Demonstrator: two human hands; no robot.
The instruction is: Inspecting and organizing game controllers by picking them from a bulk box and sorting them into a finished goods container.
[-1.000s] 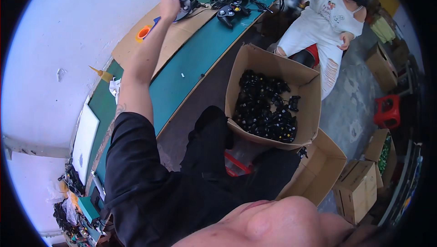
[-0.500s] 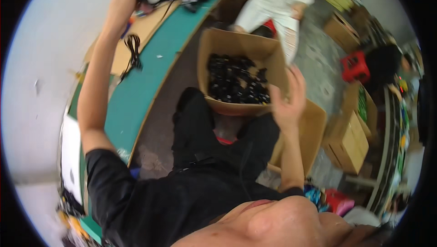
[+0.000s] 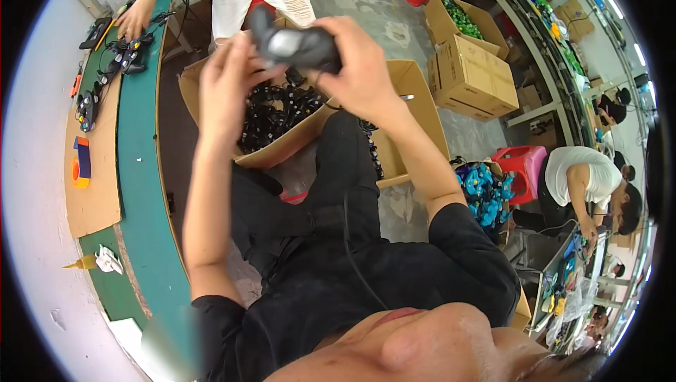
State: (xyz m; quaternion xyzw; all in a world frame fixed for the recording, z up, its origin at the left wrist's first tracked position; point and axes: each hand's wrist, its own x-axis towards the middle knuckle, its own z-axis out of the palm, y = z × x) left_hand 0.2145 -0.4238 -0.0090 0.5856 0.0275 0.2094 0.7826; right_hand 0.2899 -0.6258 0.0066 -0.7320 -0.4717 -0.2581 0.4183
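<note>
Beside a green workbench [image 3: 144, 135], the right hand [image 3: 360, 72] clasps 1 motion-blurred black game controller [image 3: 299, 45] above an open cardboard box [image 3: 282, 154] of dark controllers [image 3: 273, 120], the left hand [image 3: 225, 90] held close by; blur hides whether it touches the controller.

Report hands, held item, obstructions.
Right hand grips dark two-handled game controller, blurred. Left hand beside it, contact unclear. Open brown cardboard box below; nothing visibly blocking.
</note>
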